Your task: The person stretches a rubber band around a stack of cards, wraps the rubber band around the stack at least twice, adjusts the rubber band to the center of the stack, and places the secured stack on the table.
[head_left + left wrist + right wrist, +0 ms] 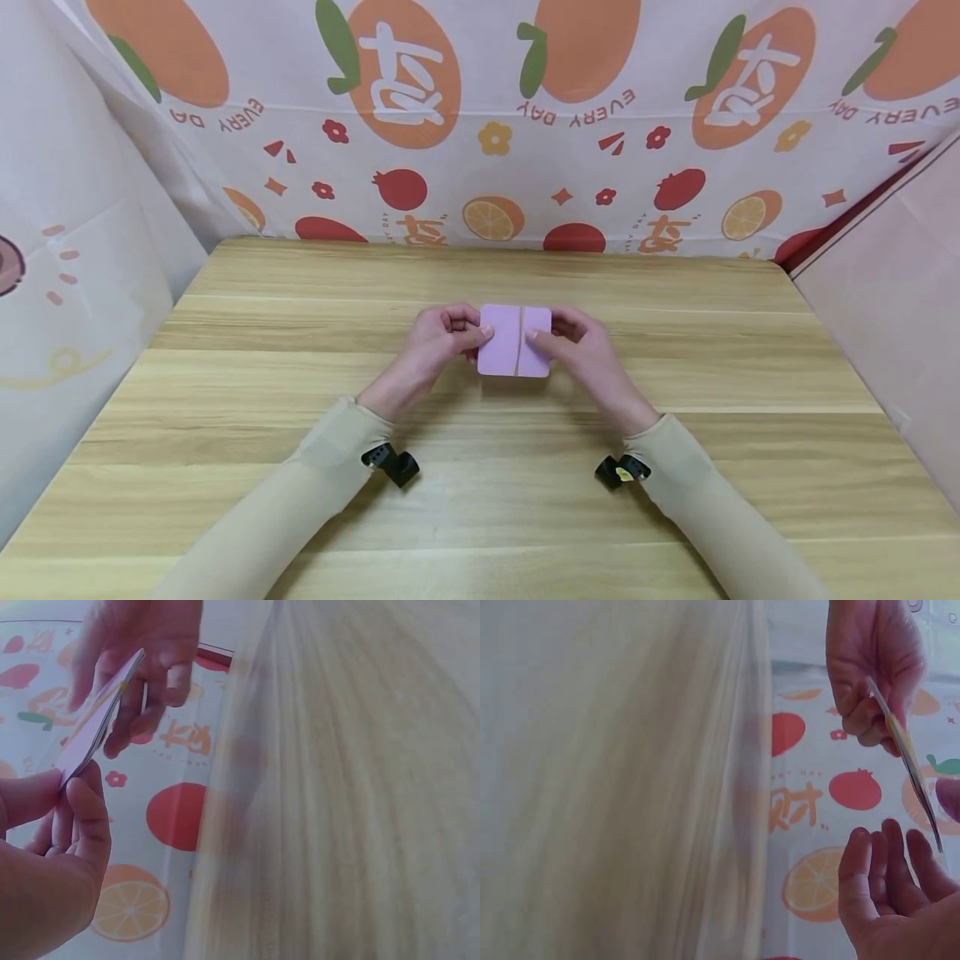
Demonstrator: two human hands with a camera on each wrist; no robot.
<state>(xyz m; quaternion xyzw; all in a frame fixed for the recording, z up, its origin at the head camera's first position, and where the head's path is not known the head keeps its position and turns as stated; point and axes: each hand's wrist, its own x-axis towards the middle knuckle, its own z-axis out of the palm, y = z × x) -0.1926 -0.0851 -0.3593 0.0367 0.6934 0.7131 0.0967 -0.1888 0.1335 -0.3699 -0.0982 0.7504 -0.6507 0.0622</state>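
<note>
A thin, square pink card stack (498, 340) with rounded corners is held up over the table. A tan rubber band (519, 337) runs across its face, right of the middle. My left hand (442, 337) pinches the stack's left edge, thumb on the face and fingers behind. In the left wrist view, layered edges show on the card stack (94, 731). Around the stack's right side is my right hand (581, 342), its thumb over the face near the band. The right wrist view shows that right hand (892, 892) with fingers loosely extended behind the stack and a gap at the thumb.
Both hands are above a wooden table (487, 500). A white curtain (495, 175) printed with fruit hangs along the far edge. More pale cloth hangs at the left side, and a pale panel (900, 292) stands on the right. A black strap (390, 462) sits on each wrist.
</note>
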